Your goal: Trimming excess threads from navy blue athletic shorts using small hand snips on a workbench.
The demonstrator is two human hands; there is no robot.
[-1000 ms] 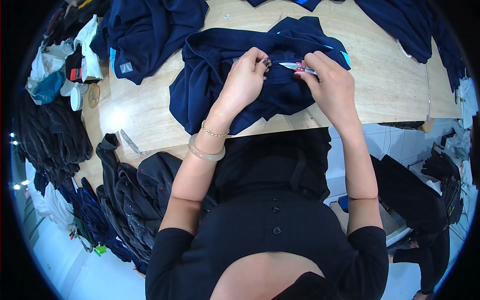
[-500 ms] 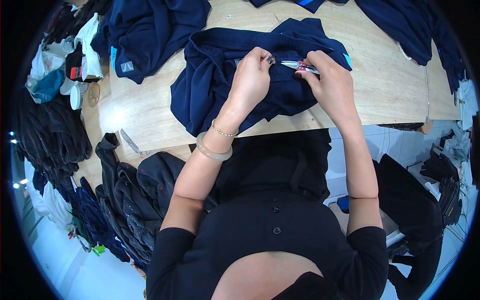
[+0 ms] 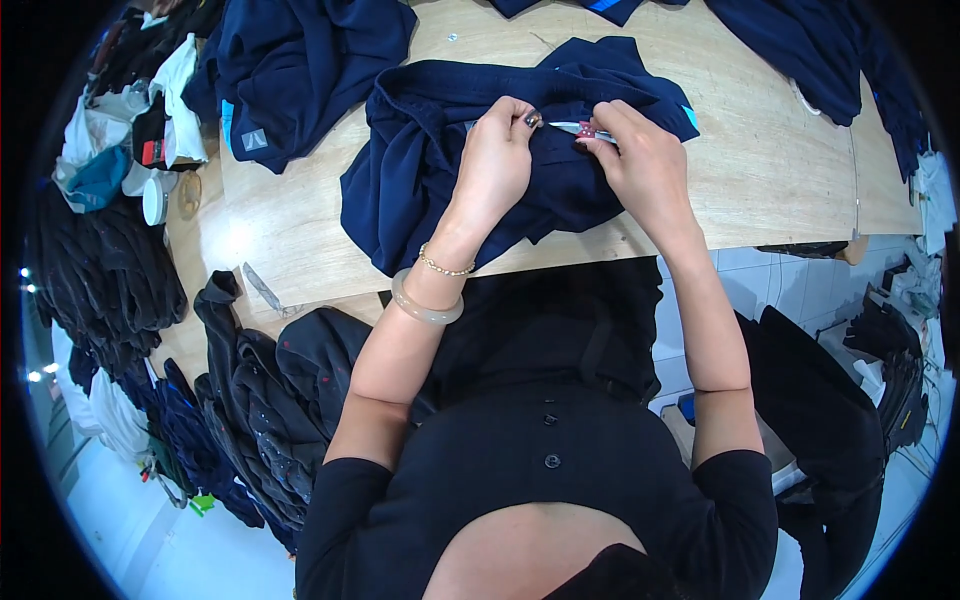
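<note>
A navy garment [image 3: 405, 215] with a gathered waistband lies bunched on the wooden table in front of me. My right hand [image 3: 643, 165] is closed around small thread snips [image 3: 586, 130] with reddish patterned handles and pale pointed blades. Their tips point left, close to the fingertips of my left hand [image 3: 495, 155]. The left thumb and fingers are pinched together just above the garment; whatever is between them is too small to make out.
Another navy garment [image 3: 290, 75] lies at the table's far left, and more navy cloth [image 3: 800, 50] at the far right. Piled dark clothing [image 3: 95, 260] fills the left side. A clear plastic strip [image 3: 262, 287] lies near the table's front left edge.
My right hand has moved left with the snips, bringing the blade tips up to my left fingertips. The left hand has shifted only slightly, and the garment lies nearly as before.
</note>
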